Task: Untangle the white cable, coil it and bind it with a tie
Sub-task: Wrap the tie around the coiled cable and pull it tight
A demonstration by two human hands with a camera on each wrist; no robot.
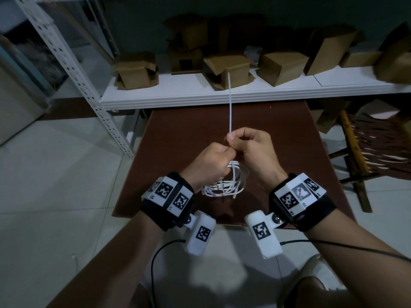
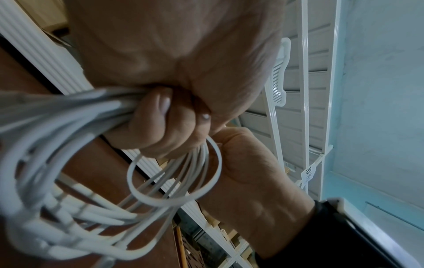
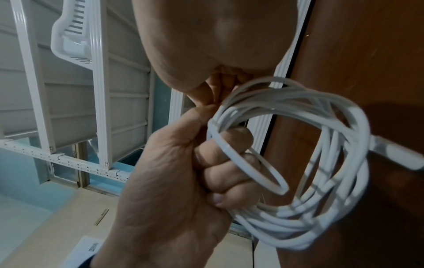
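Observation:
The white cable [image 1: 219,189] is wound into a coil that hangs over the brown table [image 1: 178,138]. My left hand [image 1: 225,153] grips the coil's top, fingers [image 2: 158,116] curled round the bunched strands [image 2: 69,116]. A thin white tie [image 1: 230,103] makes a loose loop [image 2: 213,159] round the strands beside those fingers. Its long tail stands straight up and away from me. My right hand [image 1: 232,138] pinches the tie just above the left hand. In the right wrist view the tie loop [image 3: 238,154] crosses the left hand's fingers [image 3: 224,163], and the coil [image 3: 321,221] hangs to the right with a plug end [image 3: 399,154].
Behind the table a white shelf board [image 1: 189,92] carries several cardboard boxes [image 1: 282,65]. A perforated white upright [image 1: 73,63] stands at the left. A wooden chair [image 1: 364,152] is at the right. Pale tiled floor [image 1: 55,185] surrounds the table.

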